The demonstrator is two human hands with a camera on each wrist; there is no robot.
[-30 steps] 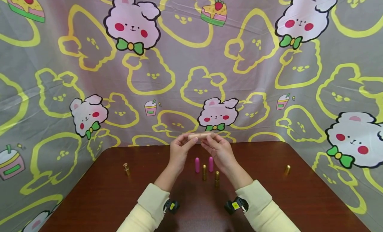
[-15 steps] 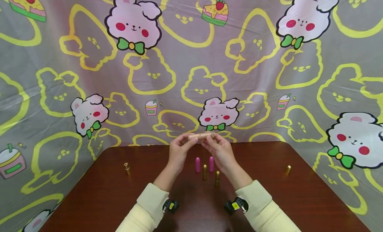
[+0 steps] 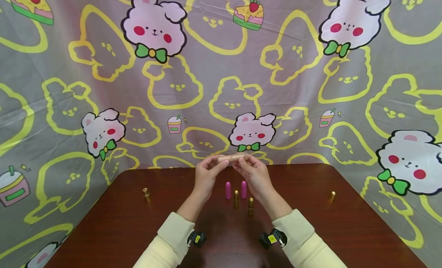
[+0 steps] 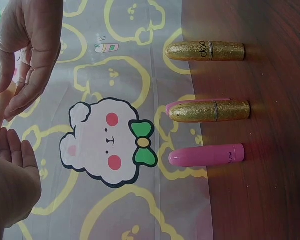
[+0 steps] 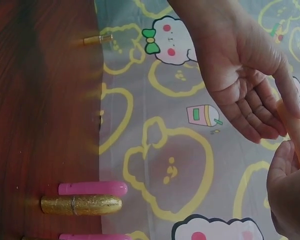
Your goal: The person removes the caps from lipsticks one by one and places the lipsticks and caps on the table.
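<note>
Above the far part of the table, my two hands hold a slim peach-coloured tube [image 3: 231, 157] level between them; it may be a lipstick, but no marking shows. My left hand [image 3: 205, 177] pinches its left end with thumb and fingers. At the other end, the thumb and fingers of my right hand [image 3: 256, 177] grip it. In the right wrist view the tube [image 5: 296, 132] runs from one hand to the other, its ends partly hidden by fingers. Below the hands stand two pink lipsticks [image 3: 228, 191] and two gold lipsticks [image 3: 251, 206], all upright.
A gold tube [image 3: 146, 195] with a wider top stands at the table's left, and a short gold piece [image 3: 332, 196] is at the right. The dark red-brown table [image 3: 193, 237] backs onto a patterned curtain [image 3: 297, 87].
Both hands stay almost in place around the tube. The tube's tilt and the fingers shift only slightly; the lipsticks on the table have not moved.
</note>
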